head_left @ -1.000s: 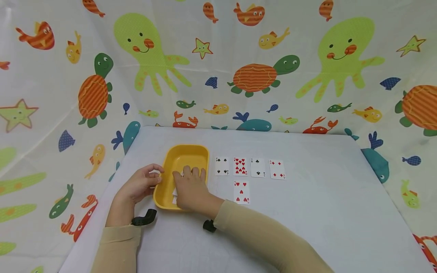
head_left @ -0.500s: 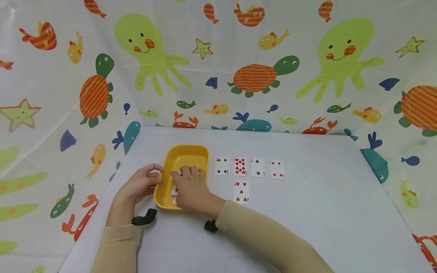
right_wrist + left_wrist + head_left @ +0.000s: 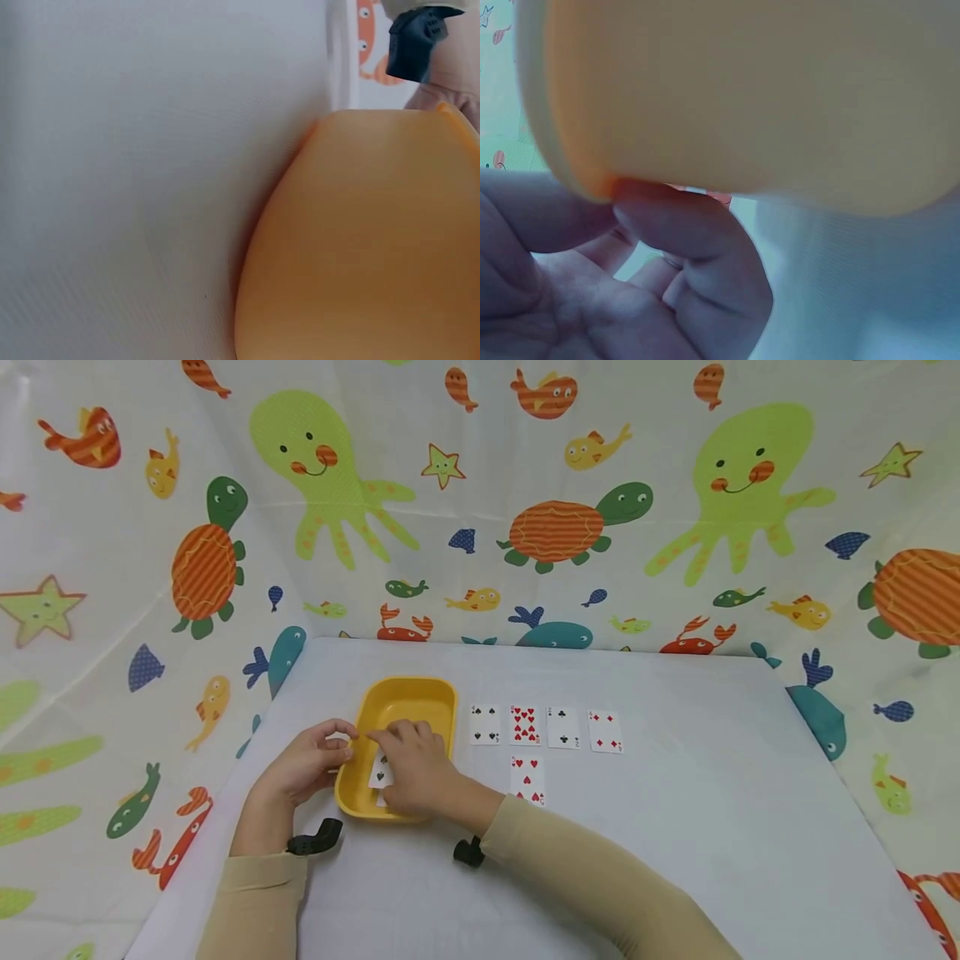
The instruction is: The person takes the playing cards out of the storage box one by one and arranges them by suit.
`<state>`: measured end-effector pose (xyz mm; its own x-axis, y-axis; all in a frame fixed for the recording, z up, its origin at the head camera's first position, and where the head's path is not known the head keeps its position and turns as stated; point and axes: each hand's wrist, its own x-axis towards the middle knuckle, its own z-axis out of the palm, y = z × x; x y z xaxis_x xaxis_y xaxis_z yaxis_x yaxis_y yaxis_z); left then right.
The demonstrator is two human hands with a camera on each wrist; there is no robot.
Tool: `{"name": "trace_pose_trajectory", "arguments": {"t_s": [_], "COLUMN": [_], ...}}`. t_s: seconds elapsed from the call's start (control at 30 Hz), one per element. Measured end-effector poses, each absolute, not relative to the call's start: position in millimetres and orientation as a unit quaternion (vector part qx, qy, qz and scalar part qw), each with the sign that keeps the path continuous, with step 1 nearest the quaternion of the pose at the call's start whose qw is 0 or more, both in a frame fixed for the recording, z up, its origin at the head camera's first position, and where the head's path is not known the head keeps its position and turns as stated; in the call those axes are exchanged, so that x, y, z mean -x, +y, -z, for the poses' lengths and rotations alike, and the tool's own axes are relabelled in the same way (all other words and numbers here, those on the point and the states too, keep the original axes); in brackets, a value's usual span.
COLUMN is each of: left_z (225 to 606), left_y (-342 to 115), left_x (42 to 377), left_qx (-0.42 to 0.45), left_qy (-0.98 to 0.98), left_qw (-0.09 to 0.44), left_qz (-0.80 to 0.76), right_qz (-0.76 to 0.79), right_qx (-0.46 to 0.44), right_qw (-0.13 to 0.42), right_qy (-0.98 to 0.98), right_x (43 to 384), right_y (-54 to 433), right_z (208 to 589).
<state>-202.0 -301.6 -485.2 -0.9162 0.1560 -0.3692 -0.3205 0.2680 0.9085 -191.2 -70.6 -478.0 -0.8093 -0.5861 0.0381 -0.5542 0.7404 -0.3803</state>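
A yellow plastic tray point(image 3: 438, 693) stands on the table's left half, with a few playing cards in its near part. My left hand point(image 3: 303, 766) pinches its left rim between thumb and finger; the left wrist view shows the tray's outer wall point(image 3: 765, 97) against the fingertips. Inside the tray my right hand point(image 3: 422, 772) has its fingers curled down over the cards. A playing card point(image 3: 380, 772) with black spades shows between its thumb and index finger, partly covered by the hand. In the right wrist view the tray wall point(image 3: 367, 240) hides the right hand.
Right of the tray lies a face-up row: four of spades point(image 3: 484, 725), a red heart card point(image 3: 524, 725), two of clubs point(image 3: 562, 728) and four of diamonds point(image 3: 605, 732). Below the heart card lies the five of hearts point(image 3: 528, 777). A sea-animal curtain point(image 3: 480, 510) hangs behind.
My right hand has shifted slightly within the tray, its index finger reaching further left. More of the spade card shows, moved a little left. The left hand stays at the rim.
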Motion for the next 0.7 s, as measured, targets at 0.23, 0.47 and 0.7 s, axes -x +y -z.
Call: {"name": "trace_pose_trajectory", "arguments": {"t_s": [0.23,0.47,0.7], "left_z": [486.0,485.5,484.5], "left_y": [-301.8,-300.8,-298.8], "left_x": [201.9,202.1,202.3], "left_qx": [0.059,0.060,0.067], "left_qy": [0.774,0.776,0.780], "left_qw": [0.194,0.193,0.189], "left_qz": [-0.600,-0.598,-0.593], "right_qz": [0.206,0.232,0.253], "right_qx": [0.313,0.314,0.310], "right_qw": [0.052,0.060,0.052], "right_qy": [0.926,0.918,0.915], "right_x": [195.4,199.1,201.5], "right_y": [-68.9,-61.3,-49.9], "right_z": [475.2,467.8,460.4]}}
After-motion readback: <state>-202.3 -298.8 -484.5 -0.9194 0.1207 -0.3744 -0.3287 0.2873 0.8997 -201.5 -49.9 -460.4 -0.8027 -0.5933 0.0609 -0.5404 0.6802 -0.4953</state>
